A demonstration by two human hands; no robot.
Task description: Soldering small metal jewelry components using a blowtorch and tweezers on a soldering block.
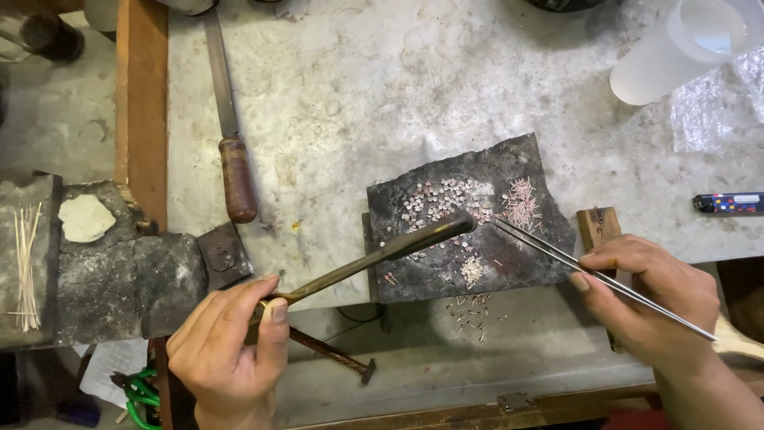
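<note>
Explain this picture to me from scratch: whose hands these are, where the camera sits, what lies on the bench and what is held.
There is no machine here. One camera worn on a person's head looks down at their own bare hands over a stained grey workbench.

The left hand grips a dark curved metal torch pipe, its tip over a charred black slab. The right hand holds long thin steel tweezers, points at the slab's right side.

The slab carries small round metal bits and short copper-coloured wire pieces. Nearby lie a wooden-handled file, a white plastic jug and a bundle of pale thin sticks.
</note>
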